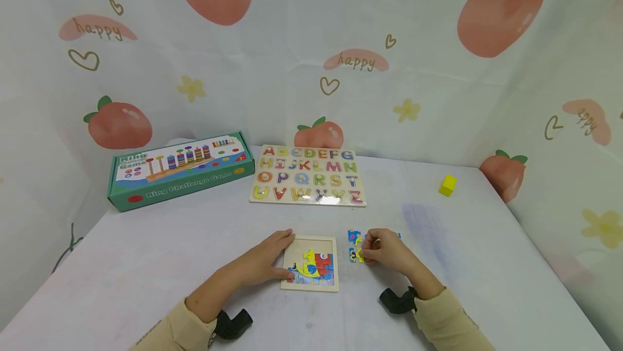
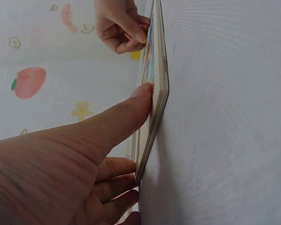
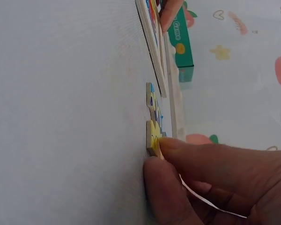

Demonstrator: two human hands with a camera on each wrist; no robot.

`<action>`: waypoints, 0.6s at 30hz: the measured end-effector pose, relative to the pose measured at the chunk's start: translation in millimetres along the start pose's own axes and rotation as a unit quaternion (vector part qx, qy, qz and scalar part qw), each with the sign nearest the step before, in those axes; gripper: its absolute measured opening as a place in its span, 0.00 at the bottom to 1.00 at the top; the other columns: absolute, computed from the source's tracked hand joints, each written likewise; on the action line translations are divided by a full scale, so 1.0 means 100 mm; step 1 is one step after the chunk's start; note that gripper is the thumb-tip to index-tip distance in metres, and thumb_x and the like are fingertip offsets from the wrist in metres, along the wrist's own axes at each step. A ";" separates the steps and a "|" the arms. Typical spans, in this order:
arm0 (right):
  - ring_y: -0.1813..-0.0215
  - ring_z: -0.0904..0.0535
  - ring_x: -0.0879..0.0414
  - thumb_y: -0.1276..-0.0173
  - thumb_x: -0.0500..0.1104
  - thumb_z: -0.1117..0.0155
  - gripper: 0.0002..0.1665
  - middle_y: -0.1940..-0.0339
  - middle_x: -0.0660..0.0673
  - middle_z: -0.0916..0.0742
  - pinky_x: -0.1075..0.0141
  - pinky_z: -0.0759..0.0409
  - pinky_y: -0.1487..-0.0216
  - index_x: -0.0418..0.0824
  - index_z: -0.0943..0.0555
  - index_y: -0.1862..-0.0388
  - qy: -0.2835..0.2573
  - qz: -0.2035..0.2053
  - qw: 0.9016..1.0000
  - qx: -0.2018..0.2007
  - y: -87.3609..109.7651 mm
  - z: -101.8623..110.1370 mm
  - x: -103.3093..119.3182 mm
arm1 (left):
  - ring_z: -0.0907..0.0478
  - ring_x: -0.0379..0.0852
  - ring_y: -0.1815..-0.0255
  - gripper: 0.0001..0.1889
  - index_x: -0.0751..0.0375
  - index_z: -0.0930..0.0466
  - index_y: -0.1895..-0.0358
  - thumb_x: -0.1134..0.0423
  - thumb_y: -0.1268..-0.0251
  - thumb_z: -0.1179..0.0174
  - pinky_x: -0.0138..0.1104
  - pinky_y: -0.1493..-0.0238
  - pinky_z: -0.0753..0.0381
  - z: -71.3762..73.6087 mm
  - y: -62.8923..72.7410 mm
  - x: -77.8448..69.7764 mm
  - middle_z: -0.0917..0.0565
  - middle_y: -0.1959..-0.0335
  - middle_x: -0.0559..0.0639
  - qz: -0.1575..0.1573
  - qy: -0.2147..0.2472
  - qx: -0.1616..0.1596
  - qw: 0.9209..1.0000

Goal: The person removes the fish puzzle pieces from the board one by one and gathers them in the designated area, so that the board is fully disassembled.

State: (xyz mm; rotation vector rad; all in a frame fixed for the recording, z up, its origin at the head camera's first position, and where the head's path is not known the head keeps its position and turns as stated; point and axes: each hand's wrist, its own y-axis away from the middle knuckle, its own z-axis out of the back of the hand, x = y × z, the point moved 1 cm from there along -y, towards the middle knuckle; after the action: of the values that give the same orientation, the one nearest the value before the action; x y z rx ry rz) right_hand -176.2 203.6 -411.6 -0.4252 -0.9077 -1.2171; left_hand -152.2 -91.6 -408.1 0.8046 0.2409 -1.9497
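Observation:
A square wooden jigsaw tray (image 1: 311, 287), partly filled with a red, yellow and blue picture, lies on the table. My left hand (image 1: 265, 259) holds the tray along its left side, thumb (image 2: 141, 91) on the rim and fingers against the edge. Right of the tray, my right hand (image 1: 389, 251) pinches a yellow jigsaw piece (image 3: 153, 140) between thumb and index finger, low at the tabletop. Beside it lie a blue and yellow piece (image 1: 353, 236) and another jigsaw piece (image 3: 151, 96). More pieces are partly hidden behind the right hand.
Behind the tray lies a wooden alphabet board (image 1: 307, 175). A green ring game box (image 1: 180, 170) stands at the back left. A yellow block (image 1: 448, 185) is at the back right. The printed fabric backdrop (image 1: 360, 102) rises behind the white table (image 1: 194, 243).

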 end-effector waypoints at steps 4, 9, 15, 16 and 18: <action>0.75 0.23 0.59 0.42 0.35 0.33 0.09 0.76 0.47 0.20 0.69 0.20 0.73 0.34 0.25 0.73 0.017 0.004 1.000 0.003 0.01 0.02 0.01 | 0.47 0.56 0.26 0.44 0.64 0.42 0.30 0.51 0.49 0.32 0.50 0.30 0.41 0.00 -0.01 0.00 0.44 0.27 0.57 -0.003 -0.002 0.004 1.000; 0.76 0.24 0.59 0.42 0.38 0.32 0.09 0.76 0.47 0.20 0.70 0.22 0.75 0.35 0.24 0.72 0.035 0.031 0.999 0.004 -0.02 0.05 0.07 | 0.46 0.56 0.27 0.43 0.63 0.40 0.31 0.51 0.49 0.32 0.51 0.31 0.40 0.01 -0.01 -0.02 0.42 0.27 0.56 0.002 -0.011 0.005 1.000; 0.75 0.27 0.60 0.43 0.40 0.31 0.09 0.75 0.48 0.20 0.72 0.27 0.76 0.36 0.22 0.71 0.064 0.069 0.995 0.023 -0.10 0.00 0.23 | 0.45 0.56 0.27 0.42 0.63 0.39 0.32 0.52 0.49 0.31 0.51 0.31 0.39 -0.01 -0.04 -0.10 0.42 0.28 0.58 0.013 -0.031 0.000 0.999; 0.74 0.28 0.60 0.43 0.40 0.31 0.09 0.74 0.48 0.20 0.72 0.27 0.76 0.36 0.21 0.71 0.068 0.072 0.995 0.026 -0.11 -0.02 0.26 | 0.46 0.56 0.27 0.42 0.64 0.39 0.32 0.52 0.50 0.31 0.51 0.31 0.40 -0.01 -0.04 -0.12 0.42 0.28 0.58 0.018 -0.037 -0.001 0.999; 0.74 0.29 0.60 0.44 0.42 0.30 0.10 0.73 0.49 0.20 0.73 0.28 0.75 0.37 0.21 0.70 0.082 0.075 0.993 0.033 -0.16 -0.06 0.34 | 0.46 0.56 0.26 0.42 0.64 0.38 0.32 0.51 0.50 0.31 0.50 0.31 0.40 -0.02 -0.06 -0.15 0.41 0.28 0.58 0.028 -0.054 -0.006 0.998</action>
State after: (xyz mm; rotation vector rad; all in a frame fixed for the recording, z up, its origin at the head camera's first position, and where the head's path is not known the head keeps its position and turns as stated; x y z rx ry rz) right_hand -186.5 172.6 -391.2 -0.3300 -0.7580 -1.0649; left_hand -151.9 -76.6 -401.7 0.6882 0.1632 -1.9300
